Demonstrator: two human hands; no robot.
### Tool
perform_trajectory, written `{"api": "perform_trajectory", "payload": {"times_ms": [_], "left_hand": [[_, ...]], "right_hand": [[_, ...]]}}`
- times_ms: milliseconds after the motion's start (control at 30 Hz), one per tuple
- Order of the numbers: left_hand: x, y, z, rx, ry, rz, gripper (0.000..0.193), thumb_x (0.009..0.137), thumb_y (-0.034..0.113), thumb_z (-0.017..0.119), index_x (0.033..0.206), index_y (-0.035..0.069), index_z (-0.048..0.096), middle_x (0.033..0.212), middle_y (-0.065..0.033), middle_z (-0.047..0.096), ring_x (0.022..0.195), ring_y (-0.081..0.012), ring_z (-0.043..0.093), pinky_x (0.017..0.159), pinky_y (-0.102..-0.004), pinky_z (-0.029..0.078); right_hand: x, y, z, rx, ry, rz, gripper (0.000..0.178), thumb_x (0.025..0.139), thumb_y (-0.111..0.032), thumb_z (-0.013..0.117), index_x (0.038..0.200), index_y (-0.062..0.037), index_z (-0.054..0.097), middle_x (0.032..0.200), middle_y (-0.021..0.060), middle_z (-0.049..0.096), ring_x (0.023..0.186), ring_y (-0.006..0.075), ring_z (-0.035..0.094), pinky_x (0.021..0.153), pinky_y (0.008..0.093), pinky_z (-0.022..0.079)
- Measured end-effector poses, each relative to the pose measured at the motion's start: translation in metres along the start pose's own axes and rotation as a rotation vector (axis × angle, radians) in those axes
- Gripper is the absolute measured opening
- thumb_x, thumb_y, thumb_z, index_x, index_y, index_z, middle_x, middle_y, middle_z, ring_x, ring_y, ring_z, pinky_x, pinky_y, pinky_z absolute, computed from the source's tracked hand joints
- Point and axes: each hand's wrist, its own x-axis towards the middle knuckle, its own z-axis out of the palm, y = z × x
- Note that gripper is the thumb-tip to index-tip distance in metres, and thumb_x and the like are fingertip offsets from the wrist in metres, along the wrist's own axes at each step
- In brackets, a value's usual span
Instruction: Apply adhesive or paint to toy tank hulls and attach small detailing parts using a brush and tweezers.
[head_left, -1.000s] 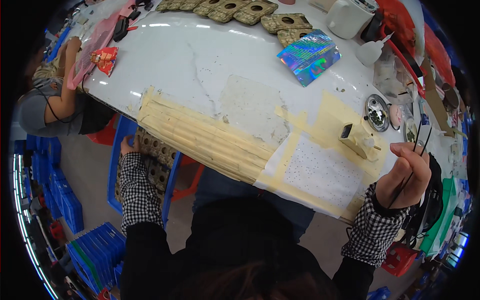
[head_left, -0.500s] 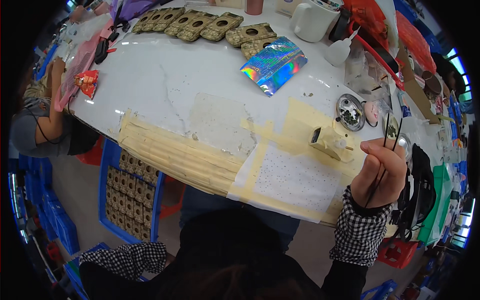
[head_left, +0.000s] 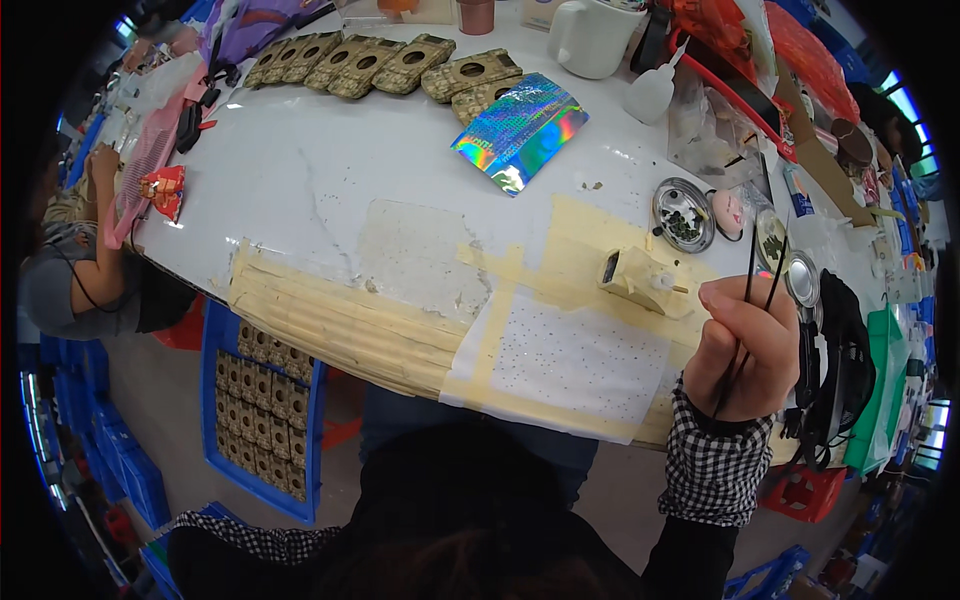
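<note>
The right hand point(head_left: 752, 352) pinches dark tweezers point(head_left: 752, 264), 2 prongs apart, right of the speckled white sheet point(head_left: 580, 350) on the bench point(head_left: 270, 150); the left hand is hidden, its grip untellable. Likely readying the tweezers; the next move calls for steady tips.

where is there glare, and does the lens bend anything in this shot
Head view: rainbow glare on the foil packet, small white reflections on the glossy tabletop; head view: fisheye bows its near edge, corners go black; head view: the right hand and tweezers look fairly sharp.
</note>
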Motion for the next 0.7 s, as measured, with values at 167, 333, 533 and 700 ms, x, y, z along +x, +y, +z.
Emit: {"api": "perform_trajectory", "payload": {"times_ms": [167, 333, 533, 700], "left_hand": [[-0.007, 0.004, -0.004, -0.012, 0.002, 0.0, 0.036, 0.09, 0.036, 0.058, 0.097, 0.001, 0.064, 0.081, -0.0093, 0.067, 0.077, -0.0194, 0.065, 0.068, -0.034, 0.053], [-0.02, 0.011, -0.009, -0.004, -0.039, 0.032, 0.034, 0.09, 0.034, 0.059, 0.096, 0.001, 0.064, 0.08, -0.009, 0.067, 0.077, -0.0192, 0.065, 0.068, -0.0333, 0.053], [-0.165, 0.039, -0.082, -0.228, 0.265, 0.377, 0.033, 0.09, 0.033, 0.061, 0.095, 0.001, 0.064, 0.08, -0.0087, 0.067, 0.077, -0.0189, 0.066, 0.067, -0.0325, 0.053], [-0.279, 0.064, -0.178, -0.572, 1.81, 0.931, 0.016, 0.088, 0.013, 0.061, 0.094, -0.001, 0.056, 0.079, -0.0034, 0.059, 0.075, -0.007, 0.054, 0.066, -0.0215, 0.046]], "right_hand": [[0.001, -0.002, 0.002, -0.002, 0.007, -0.013, 0.02, 0.082, -0.016, 0.07, 0.094, -0.0059, 0.059, 0.074, 0.0106, 0.061, 0.06, 0.0214, 0.059, 0.052, 0.0295, 0.046], [0.001, -0.004, 0.002, -0.013, 0.007, -0.018, 0.02, 0.082, -0.016, 0.07, 0.094, -0.006, 0.058, 0.074, 0.011, 0.061, 0.06, 0.0215, 0.059, 0.053, 0.0296, 0.046], [-0.001, -0.002, 0.004, 0.01, 0.016, -0.006, 0.018, 0.085, -0.017, 0.068, 0.094, -0.0046, 0.057, 0.074, 0.012, 0.061, 0.062, 0.0212, 0.058, 0.054, 0.029, 0.046], [0.0, 0.006, -0.005, -0.056, 0.026, 0.052, 0.016, 0.087, -0.015, 0.064, 0.095, -0.0033, 0.056, 0.076, 0.0131, 0.061, 0.062, 0.0214, 0.058, 0.055, 0.0285, 0.046]]}}
